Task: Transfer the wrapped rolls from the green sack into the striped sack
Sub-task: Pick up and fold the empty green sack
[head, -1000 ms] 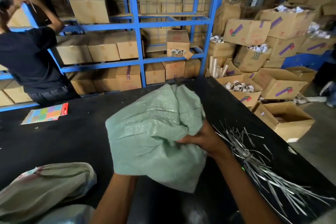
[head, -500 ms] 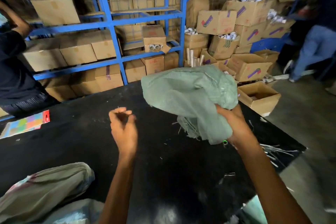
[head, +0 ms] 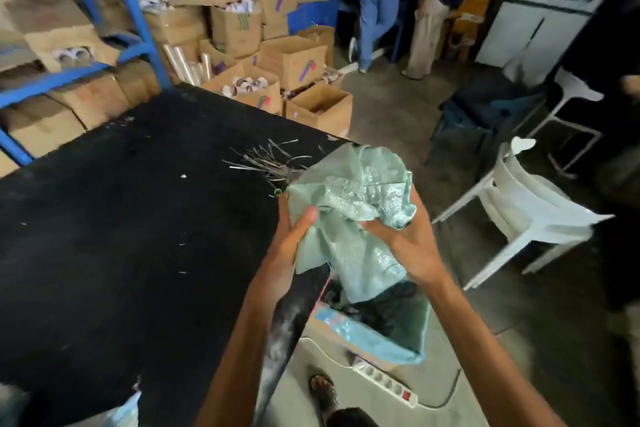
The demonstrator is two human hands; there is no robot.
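Green sack [head: 349,204]: right hand [head: 405,239] fingers curled into its bunched top. Left hand [head: 294,239] thumb pressed on fabric, other fingers hidden behind.

Change: left hand was free half a second ago and now grips. Sack has gone from over the table [head: 138,218] to just past its right edge.

Limp, probably emptied.

Long axis near vertical, loose end hanging toward floor bag [head: 391,340].
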